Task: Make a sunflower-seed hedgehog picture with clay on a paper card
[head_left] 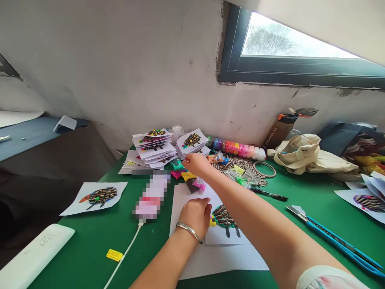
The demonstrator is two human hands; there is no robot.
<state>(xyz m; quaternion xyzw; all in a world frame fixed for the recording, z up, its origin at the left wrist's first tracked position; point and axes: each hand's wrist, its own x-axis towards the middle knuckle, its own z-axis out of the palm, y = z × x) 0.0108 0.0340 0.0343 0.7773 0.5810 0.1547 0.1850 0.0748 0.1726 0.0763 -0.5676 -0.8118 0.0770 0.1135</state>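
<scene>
My left hand [195, 216], with a silver bangle at its wrist, rests at the left edge of a white card [228, 240]. Its fingers are curled inward, and what they hold, if anything, is hidden. On that card is a bird picture [224, 217] of striped sunflower seeds, with a yellow head and dark legs. A larger white sheet [222, 259] lies underneath. My right hand [197, 163] reaches across above small packets of coloured clay, nearest the green packet [177, 164] and the yellow packet [188, 176]. Its fingers are bent together, their tips mostly hidden.
Stacked seed-picture cards [155, 150] stand at the back, near loose sunflower seeds [240, 163] and a tape ring [264, 169]. To the right lie a black pen [269, 194] and a blue cutter [333, 237]. A white power bank [36, 255] and cable [124, 253] are left.
</scene>
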